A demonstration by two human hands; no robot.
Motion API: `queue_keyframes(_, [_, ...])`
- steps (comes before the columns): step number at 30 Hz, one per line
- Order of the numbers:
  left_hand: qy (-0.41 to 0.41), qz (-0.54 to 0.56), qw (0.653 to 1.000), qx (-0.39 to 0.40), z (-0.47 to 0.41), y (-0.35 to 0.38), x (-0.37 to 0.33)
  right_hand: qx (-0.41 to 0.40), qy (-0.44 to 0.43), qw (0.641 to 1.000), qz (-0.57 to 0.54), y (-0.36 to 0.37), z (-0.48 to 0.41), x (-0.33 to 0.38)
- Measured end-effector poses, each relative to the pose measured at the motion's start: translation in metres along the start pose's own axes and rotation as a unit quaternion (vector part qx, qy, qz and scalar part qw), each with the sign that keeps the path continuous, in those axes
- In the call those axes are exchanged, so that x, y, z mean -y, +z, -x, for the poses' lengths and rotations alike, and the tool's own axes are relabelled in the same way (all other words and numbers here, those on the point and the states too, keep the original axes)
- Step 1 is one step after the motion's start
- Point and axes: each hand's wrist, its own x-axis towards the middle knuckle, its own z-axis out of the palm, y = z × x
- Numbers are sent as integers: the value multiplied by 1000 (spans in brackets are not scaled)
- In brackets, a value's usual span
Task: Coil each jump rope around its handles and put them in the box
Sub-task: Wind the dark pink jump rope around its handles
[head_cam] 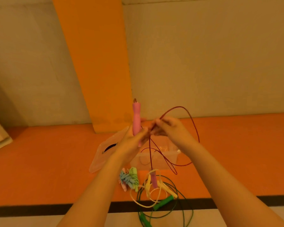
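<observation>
My left hand (134, 138) grips a pink jump-rope handle (136, 119), held upright in the air. My right hand (169, 128) pinches that rope's dark red cord (194, 128) just right of the handle; the cord loops up and hangs down in long bends. The rope's second pink handle (154, 179) dangles low, over the floor. Below my hands stands a clear plastic box (156, 159), partly hidden by my arms. On the floor lie a coiled light-blue and pale-green bundle (129, 178), a loose yellow rope (152, 190) and a loose green rope (164, 202).
The box's clear lid (103, 153) lies tilted to the left of the box. An orange pillar (95, 63) rises behind against a beige wall. The floor is orange, with a black stripe (39, 209) near my feet.
</observation>
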Motion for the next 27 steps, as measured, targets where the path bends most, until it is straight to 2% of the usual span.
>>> queue_keyframes(2, [-19, -57, 998, 5, 3, 3, 8, -34, -38, 994, -93, -11, -2, 14])
queue_keyframes(4, [-17, -104, 994, -20, 2, 6, 14, -65, -72, 986, -134, -20, -2, 21])
queue_keyframes(7, [-18, -99, 993, -68, -2, 9, 17, -95, -66, 978, -176, -25, -4, 17])
queue_keyframes(8, [-12, -83, 993, -86, -4, 8, 18, -103, -33, 982, -152, -24, -5, 11])
queue_keyframes(10, [11, -50, 992, -115, -7, 8, 17, -82, 73, 994, -26, -22, -5, -6])
queue_keyframes(12, [32, -17, 991, -129, -11, 8, 12, 29, 162, 979, 120, -16, -1, -23])
queue_keyframes(14, [48, 15, 991, -124, -14, 12, 6, 143, 171, 943, 246, -7, 4, -34])
queue_keyframes(15, [55, 28, 991, -116, -14, 15, 3, 170, 155, 931, 285, -2, 6, -35])
queue_keyframes(17, [65, 47, 992, -96, -14, 18, -2, 173, 132, 933, 286, 5, 8, -35])
queue_keyframes(19, [54, 50, 994, -86, -12, 17, -1, 146, 118, 953, 237, 7, 10, -32])
queue_keyframes(22, [13, 33, 998, -54, -8, 15, 4, 71, 80, 990, 92, 3, 8, -25])
queue_keyframes(24, [-26, 31, 999, -4, -2, 18, 6, 3, 57, 998, 4, -1, 4, -18])
queue_keyframes(27, [-95, 5, 993, 76, 9, 26, 7, -96, 22, 995, -23, -7, 0, -8])
